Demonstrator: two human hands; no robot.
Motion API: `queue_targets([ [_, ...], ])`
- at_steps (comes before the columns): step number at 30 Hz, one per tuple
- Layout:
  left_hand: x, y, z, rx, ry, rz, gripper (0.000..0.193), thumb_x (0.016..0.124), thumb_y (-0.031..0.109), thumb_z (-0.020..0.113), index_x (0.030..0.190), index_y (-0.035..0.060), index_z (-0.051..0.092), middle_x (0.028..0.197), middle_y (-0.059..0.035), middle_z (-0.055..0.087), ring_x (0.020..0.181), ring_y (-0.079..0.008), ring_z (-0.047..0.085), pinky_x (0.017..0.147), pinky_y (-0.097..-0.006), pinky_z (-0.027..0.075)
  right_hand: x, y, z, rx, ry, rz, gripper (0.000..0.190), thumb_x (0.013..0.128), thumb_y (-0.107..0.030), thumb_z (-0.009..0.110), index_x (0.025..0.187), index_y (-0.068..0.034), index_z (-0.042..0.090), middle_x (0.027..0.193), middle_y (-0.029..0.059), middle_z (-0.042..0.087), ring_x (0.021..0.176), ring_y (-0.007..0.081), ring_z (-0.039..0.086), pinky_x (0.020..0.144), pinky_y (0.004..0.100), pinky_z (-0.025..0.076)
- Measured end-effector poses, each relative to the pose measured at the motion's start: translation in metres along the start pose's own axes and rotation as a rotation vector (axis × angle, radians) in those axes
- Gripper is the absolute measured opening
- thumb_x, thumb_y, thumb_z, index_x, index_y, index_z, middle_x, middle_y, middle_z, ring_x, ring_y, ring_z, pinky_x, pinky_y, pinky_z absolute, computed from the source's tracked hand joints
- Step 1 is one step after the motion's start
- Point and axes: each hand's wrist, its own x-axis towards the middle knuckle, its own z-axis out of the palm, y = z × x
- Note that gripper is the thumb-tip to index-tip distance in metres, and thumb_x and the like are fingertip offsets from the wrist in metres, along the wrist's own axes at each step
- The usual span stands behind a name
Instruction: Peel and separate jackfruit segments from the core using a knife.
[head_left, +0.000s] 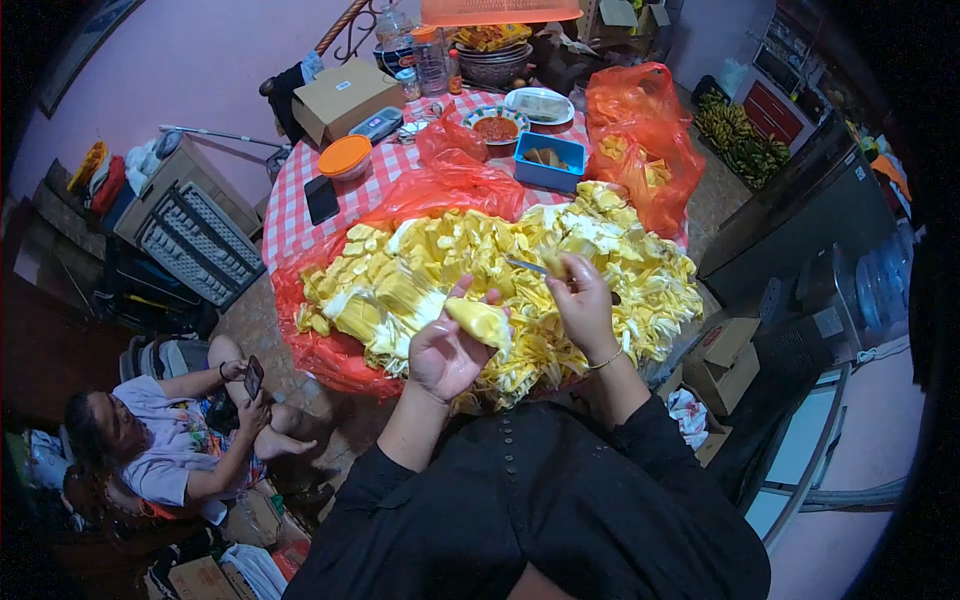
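Observation:
A yellow jackfruit pod (480, 324) lies across the fingers of my left hand (448, 354), its pale end to the right. My right hand (583, 304) grips a small knife (529, 265), whose blade points left above the fruit. A bit of yellowish matter shows by the right fingertips, too blurred to name. Beneath both hands spreads a big heap of opened jackfruit (420, 289), yellow pods among white fibres and stringy shreds. Red plastic sheeting (337, 360) lies under the heap and shows along its left side.
On the checked tablecloth (289, 217) stand a blue tub (551, 161), a bowl of red sauce (496, 126), an orange-lidded container (345, 157) and a phone (322, 200). A red plastic bag (637, 150) holds yellow pieces at the right. A person (180, 442) sits at the left with a phone.

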Motion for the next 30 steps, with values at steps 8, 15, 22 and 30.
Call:
queue_targets([
  [8, 0.010, 0.004, -0.013, -0.111, 0.171, 0.247, 0.025, 0.079, 0.006, 0.049, 0.103, 0.0151, 0.049, 0.100, -0.0088, 0.053, 0.109, -0.0290, 0.044, 0.095, -0.0491, 0.031, -0.020, -0.035, 0.011, -0.039, -0.233, -0.227, 0.034, 0.073, -0.014, 0.061, 0.105, -0.005, 0.053, 0.092, 0.0083, 0.055, 0.074, 0.0170, 0.054, 0.059, 0.0251, 0.044],
  [15, 0.002, -0.008, 0.007, 0.131, 0.067, 0.344, 0.044, 0.075, -0.001, 0.054, 0.113, 0.0143, 0.039, 0.106, -0.0083, 0.048, 0.111, -0.0280, 0.042, 0.092, -0.0439, 0.035, -0.017, -0.050, 0.018, 0.142, -0.278, -0.183, 0.028, 0.071, -0.014, 0.064, 0.095, -0.003, 0.055, 0.087, 0.0088, 0.055, 0.074, 0.0177, 0.055, 0.059, 0.0253, 0.045],
  [22, -0.001, -0.005, 0.003, 0.655, 0.083, 0.338, 0.058, 0.068, -0.005, 0.062, 0.114, 0.0116, 0.030, 0.108, -0.0130, 0.047, 0.101, -0.0220, 0.049, 0.086, -0.0340, 0.041, -0.010, -0.051, 0.008, 0.206, -0.287, -0.153, 0.023, 0.069, -0.004, 0.061, 0.091, -0.002, 0.055, 0.083, 0.0063, 0.055, 0.071, 0.0131, 0.054, 0.055, 0.0221, 0.044],
  [30, -0.006, -0.010, 0.004, 0.842, 0.123, 0.471, 0.052, 0.065, -0.005, 0.064, 0.107, 0.0089, 0.036, 0.099, -0.0084, 0.049, 0.097, -0.0212, 0.051, 0.086, -0.0346, 0.042, -0.011, -0.046, 0.005, 0.374, -0.410, 0.048, 0.021, 0.070, -0.007, 0.062, 0.089, -0.002, 0.055, 0.083, 0.0031, 0.054, 0.074, 0.0104, 0.052, 0.059, 0.0210, 0.044],
])
